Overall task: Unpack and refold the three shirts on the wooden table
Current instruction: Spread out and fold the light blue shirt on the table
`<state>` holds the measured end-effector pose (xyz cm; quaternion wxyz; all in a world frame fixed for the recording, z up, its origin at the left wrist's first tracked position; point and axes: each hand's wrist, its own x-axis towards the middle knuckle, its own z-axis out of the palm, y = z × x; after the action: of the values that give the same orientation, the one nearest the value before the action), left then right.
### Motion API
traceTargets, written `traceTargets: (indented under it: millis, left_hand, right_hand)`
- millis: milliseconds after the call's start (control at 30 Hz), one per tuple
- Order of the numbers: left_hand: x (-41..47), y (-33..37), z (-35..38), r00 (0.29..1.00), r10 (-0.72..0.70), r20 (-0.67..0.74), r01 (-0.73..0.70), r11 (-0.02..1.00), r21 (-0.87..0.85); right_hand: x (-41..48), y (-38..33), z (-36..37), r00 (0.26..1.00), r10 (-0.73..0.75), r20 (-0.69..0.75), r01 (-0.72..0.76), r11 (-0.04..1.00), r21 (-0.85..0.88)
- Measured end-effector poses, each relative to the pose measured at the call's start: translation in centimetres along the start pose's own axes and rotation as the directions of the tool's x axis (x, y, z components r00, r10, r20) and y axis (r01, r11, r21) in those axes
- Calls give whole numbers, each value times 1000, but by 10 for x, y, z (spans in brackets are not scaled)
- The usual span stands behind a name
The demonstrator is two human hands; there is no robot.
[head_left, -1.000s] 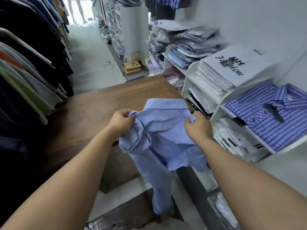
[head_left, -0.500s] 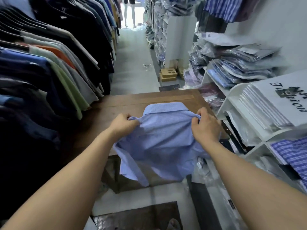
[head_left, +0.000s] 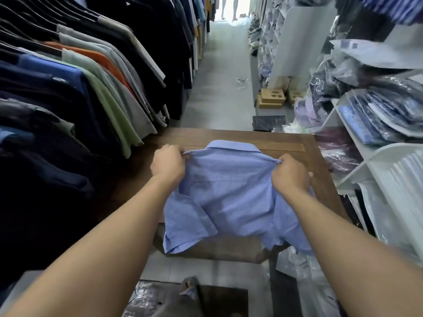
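Note:
A light blue short-sleeved shirt (head_left: 229,193) lies back-up on the wooden table (head_left: 297,143), collar toward the far edge. My left hand (head_left: 168,164) grips its left shoulder and my right hand (head_left: 289,173) grips its right shoulder, stretching the yoke flat between them. The left sleeve spreads toward the near edge of the table, and the shirt's lower part hangs off that edge. Only this one shirt is on the table.
A rack of hanging shirts (head_left: 80,88) crowds the table's left side. White shelves (head_left: 377,156) with bagged shirts stand on the right. Plastic bags (head_left: 297,266) lie on the floor near my right arm. Cardboard pieces (head_left: 271,98) sit in the aisle beyond the table.
The shirt went from hanging bunched in front of the table to lying spread on it, pulled wider at the shoulders. My view has turned left toward the aisle.

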<state>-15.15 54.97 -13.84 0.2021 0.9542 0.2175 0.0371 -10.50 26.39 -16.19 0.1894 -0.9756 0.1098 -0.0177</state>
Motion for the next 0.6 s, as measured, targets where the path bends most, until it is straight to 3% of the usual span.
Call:
traceTargets:
  millis: [133, 300, 433, 600]
  left_hand:
    - [38, 5, 3, 999, 32, 11, -32, 999, -5]
    - [91, 19, 5, 991, 130, -17, -127, 987, 102]
    - [124, 24, 6, 988, 147, 43, -152, 975, 160]
    - [155, 15, 23, 976, 43, 212, -79, 983, 165]
  right_hand:
    - [29, -10, 4, 999, -8, -46, 9, 1000, 15]
    - [73, -34, 3, 992, -1, -128, -13, 994, -107]
    - [99, -47, 10, 997, 11, -71, -26, 977, -213]
    - [119, -47, 23, 996, 47, 74, -22, 952, -306]
